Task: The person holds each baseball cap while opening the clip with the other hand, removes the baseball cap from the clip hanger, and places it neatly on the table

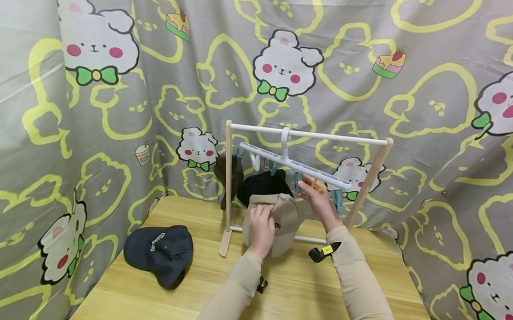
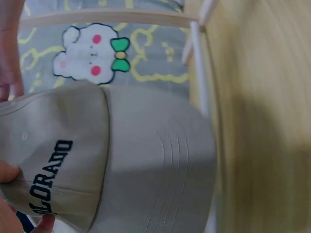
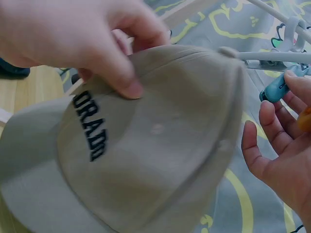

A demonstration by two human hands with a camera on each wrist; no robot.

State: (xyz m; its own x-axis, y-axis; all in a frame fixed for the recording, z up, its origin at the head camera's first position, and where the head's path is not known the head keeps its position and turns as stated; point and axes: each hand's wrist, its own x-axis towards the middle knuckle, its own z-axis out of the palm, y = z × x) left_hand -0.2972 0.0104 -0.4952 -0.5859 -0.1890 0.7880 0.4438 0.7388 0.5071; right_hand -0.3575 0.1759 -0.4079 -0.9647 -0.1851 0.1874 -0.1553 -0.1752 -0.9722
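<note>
Evidently midway: brown cap (image 1: pixel 236 179) and black cap (image 1: pixel 266 186) apparently hung; beige cap (image 1: pixel 292 214), unclipped, pinched by left hand (image 1: pixel 262 230) below hanger (image 1: pixel 301 168); right hand (image 1: pixel 320 202) pinching teal clip (image 3: pixel 277 88); navy cap (image 1: pixel 162 251) unhung on table (image 1: pixel 121 297).

The beige cap (image 3: pixel 165 136) is of matt cloth, smooth over the crown and ridged by rows of stitching on its brim (image 2: pixel 146 160); the navy cap (image 1: pixel 171 249) also looks like dull cloth, and the sleeves (image 1: pixel 364 289) are soft, matt fabric. The teal clip (image 3: pixel 278 89) looks like smooth plastic with a slight gloss, the pale hanger (image 1: pixel 299 167) like smooth plastic too, while the rack's post (image 1: pixel 228 187) is pale, matt wood. The table (image 1: pixel 293 295) shows wood grain under a smooth, faintly shiny finish, and the curtain (image 1: pixel 228 15) is matt printed cloth with soft creases.
</note>
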